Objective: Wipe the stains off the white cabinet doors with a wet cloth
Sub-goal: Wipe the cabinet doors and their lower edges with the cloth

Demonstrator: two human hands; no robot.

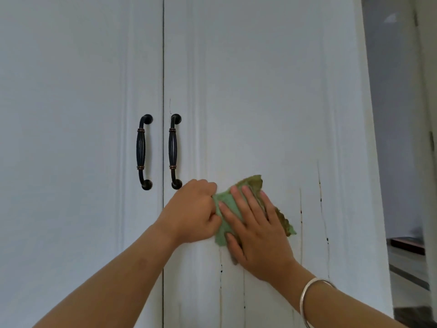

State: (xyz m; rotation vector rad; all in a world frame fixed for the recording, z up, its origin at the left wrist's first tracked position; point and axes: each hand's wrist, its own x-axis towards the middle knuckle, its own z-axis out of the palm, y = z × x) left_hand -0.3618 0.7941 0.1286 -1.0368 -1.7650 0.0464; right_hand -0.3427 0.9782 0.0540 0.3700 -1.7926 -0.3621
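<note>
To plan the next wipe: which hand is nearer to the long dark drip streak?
Right. The right hand lies flat on the cloth, beside the streak; the left hand grips the cloth's far edge.

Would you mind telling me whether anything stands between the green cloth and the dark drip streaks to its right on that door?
Nothing visible does: the green cloth lies flat under the right hand, and only bare door panel separates it from the streaks.

Showing here are two white cabinet doors (82,114) (260,102), two dark handles (143,151) (174,151), one green cloth (227,209), two hands (191,214) (257,233), and one silver bangle (312,297).
</note>
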